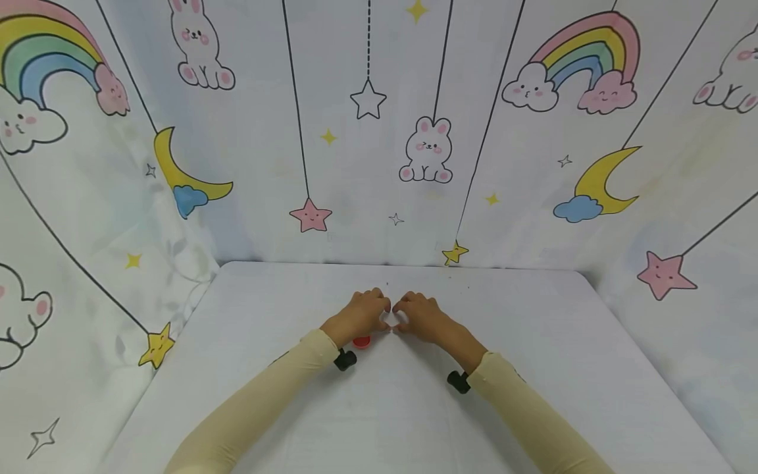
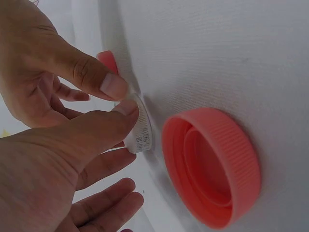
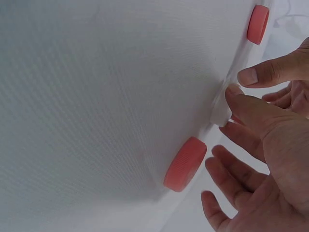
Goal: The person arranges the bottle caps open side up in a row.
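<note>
Thumb tips close together, both hands meet over a small white ridged bottle cap [image 2: 140, 129] with dark printing on its side. My left hand [image 1: 364, 313] pinches its near side between thumb and finger in the left wrist view. From the other side my right hand [image 1: 423, 316] pinches the same white cap, as the right wrist view shows its thumb and finger on the rim. A larger red bottle cap [image 2: 212, 166] lies by my left wrist, its hollow side showing. Another red cap [image 3: 186, 164] lies by my right hand, hidden in the head view.
A white cloth covers the table [image 1: 379, 421] and meets a printed cloth backdrop [image 1: 254, 131] at the back and sides. Black wrist cameras hang below both sleeves, close to the table surface.
</note>
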{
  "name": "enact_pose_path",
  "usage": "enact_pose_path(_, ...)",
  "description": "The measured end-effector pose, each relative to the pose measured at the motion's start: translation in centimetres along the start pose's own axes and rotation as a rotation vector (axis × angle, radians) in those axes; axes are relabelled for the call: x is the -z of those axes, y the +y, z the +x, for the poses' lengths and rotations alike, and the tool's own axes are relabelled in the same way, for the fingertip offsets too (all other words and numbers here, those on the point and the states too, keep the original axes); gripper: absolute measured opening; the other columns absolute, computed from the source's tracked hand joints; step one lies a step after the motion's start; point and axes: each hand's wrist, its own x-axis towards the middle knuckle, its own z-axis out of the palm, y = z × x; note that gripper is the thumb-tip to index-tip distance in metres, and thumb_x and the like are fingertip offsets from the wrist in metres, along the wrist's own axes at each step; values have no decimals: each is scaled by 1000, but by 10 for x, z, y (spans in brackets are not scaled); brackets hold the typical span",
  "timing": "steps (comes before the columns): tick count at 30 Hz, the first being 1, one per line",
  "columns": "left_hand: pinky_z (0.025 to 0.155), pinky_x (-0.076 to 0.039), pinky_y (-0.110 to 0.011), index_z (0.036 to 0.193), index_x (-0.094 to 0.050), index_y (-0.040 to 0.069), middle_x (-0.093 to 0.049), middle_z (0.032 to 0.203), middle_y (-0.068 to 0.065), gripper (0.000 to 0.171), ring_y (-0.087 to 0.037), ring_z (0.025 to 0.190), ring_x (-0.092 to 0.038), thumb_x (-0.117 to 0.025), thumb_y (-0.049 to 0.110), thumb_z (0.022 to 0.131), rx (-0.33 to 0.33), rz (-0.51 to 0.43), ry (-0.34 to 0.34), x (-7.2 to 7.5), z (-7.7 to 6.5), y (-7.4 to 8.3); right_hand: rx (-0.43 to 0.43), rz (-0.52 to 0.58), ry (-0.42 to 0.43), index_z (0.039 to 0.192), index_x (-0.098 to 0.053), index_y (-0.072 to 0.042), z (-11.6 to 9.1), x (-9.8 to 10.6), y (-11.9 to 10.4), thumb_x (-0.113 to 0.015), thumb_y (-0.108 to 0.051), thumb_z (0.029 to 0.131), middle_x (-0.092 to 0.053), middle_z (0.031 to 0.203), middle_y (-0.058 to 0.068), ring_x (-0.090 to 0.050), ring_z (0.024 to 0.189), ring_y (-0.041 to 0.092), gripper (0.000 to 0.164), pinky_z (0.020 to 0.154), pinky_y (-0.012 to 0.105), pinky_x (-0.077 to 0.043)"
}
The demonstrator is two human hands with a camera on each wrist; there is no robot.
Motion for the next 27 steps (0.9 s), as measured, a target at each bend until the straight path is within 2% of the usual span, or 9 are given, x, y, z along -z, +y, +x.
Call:
enact_pose_path(12, 110, -44, -48, 123, -72, 12, -62, 132, -6, 43, -25, 126, -59, -84, 38, 91, 11, 40, -7, -5, 3, -1, 2, -7, -2, 128, -73, -11, 3, -2, 0, -83, -29, 93, -64, 132, 11, -58, 125, 33, 40, 102, 58, -48)
enact_pose_path(27, 112, -43, -51, 118, -74, 12, -62, 132, -7, 39, -26, 125, -60, -84, 39, 92, 15, -2, 8, -6, 1, -6, 25, -12, 17, 125, -73, -10, 4, -5, 4, -83, -30, 93, -64, 132, 11, -60, 123, 32, 39, 101, 57, -49)
